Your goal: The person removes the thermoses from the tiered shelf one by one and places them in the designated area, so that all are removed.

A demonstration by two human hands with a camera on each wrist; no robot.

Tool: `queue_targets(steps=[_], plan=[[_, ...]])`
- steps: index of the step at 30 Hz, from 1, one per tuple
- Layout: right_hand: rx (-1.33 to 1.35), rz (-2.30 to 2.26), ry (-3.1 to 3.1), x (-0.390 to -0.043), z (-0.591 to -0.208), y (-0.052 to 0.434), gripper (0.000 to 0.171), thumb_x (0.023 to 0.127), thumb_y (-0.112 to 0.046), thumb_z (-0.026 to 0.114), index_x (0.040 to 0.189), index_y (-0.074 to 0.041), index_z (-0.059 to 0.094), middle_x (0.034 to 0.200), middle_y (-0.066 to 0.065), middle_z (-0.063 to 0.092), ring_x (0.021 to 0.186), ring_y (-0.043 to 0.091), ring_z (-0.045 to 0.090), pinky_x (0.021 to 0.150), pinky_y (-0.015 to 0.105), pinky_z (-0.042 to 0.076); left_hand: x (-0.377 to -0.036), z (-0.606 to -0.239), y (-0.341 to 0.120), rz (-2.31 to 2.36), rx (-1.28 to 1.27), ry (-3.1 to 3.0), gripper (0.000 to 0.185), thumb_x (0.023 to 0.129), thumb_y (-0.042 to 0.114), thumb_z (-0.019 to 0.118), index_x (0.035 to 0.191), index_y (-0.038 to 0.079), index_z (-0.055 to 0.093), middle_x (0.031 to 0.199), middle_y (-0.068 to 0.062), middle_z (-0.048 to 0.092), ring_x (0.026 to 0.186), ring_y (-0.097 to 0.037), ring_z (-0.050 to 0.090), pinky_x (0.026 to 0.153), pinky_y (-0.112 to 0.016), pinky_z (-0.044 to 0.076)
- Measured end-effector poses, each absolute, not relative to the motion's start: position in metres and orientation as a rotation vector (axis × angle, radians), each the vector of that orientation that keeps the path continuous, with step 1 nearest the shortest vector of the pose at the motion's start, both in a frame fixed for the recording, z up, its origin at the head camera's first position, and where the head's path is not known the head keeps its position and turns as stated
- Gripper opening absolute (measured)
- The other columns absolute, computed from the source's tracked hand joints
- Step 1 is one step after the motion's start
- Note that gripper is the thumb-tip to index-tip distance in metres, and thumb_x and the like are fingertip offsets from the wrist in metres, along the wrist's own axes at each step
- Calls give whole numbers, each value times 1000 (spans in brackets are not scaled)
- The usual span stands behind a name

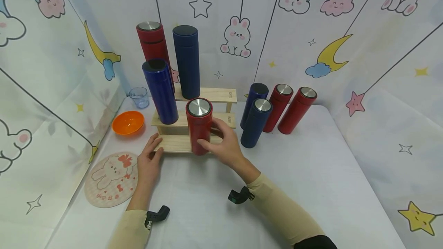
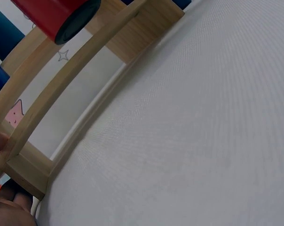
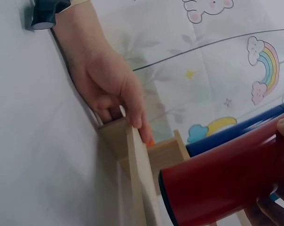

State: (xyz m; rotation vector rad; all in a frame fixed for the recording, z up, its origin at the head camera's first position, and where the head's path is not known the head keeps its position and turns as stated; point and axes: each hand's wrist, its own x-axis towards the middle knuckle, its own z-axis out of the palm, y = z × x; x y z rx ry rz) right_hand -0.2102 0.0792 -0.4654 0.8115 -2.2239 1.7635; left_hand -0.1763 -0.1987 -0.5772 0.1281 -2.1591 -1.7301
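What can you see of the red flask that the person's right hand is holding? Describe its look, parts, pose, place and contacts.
The red flask is a tall, matte cylinder with a flat silver metal lid and, in the right wrist view, a dark base rim. It stands upright on the lowest step of the wooden stepped rack, at the front. The right hand wraps round its lower body. The left hand rests on the rack's left end, not on the flask.
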Motion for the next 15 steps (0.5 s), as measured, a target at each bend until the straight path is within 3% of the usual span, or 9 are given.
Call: queue_targets(steps=[15], plan=[[794, 1752, -2163, -207, -465, 104, 62, 91, -10, 89, 148, -10, 63, 140, 5, 68, 126, 25, 67, 104, 47, 57, -176, -573, -196, -1779, 111, -2118, 36, 109, 3, 65, 144, -1, 67, 164, -4, 52, 156, -18, 38, 111, -12, 39]])
